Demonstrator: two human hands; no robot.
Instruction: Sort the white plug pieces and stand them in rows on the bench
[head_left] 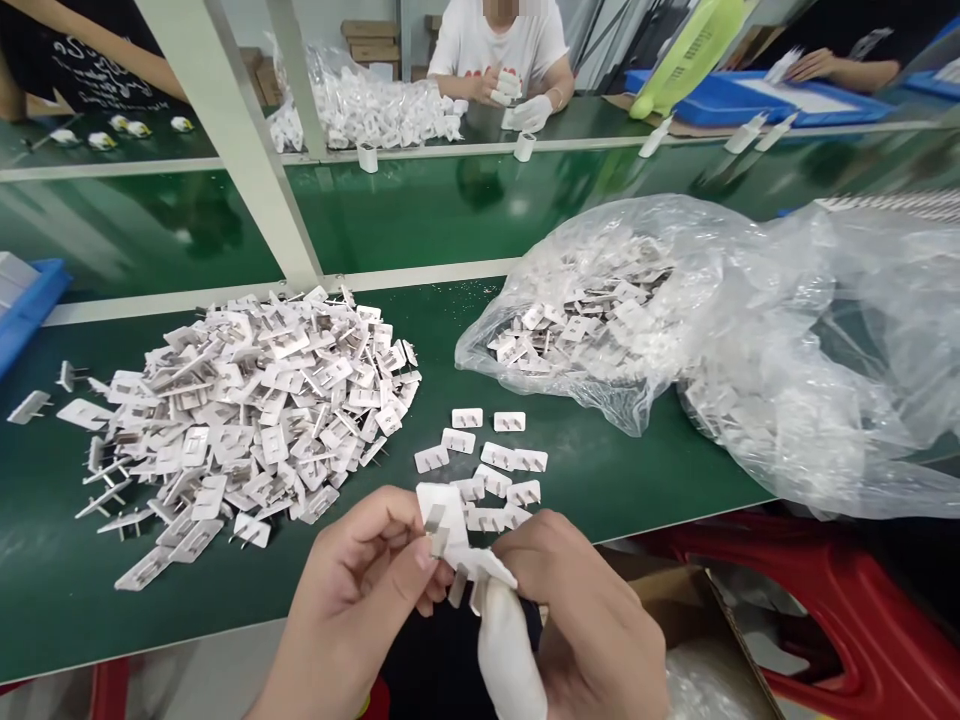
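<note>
Near the bench's front edge, my left hand pinches a white plug plate with flat metal prongs between thumb and fingers. Closed on a second white plug plate, prongs down, is my right hand; a white covering sits at its thumb. The two plates meet or overlap; I cannot tell whether they are joined. Just beyond my hands, several loose plug plates lie prongs up in rough rows. To the left rises a large heap of plug plates.
Clear plastic bags of more plates lie on the right of the green bench. A white post and ledge stand behind. Across sits a person in white gloves. A red stool and an open carton are below right.
</note>
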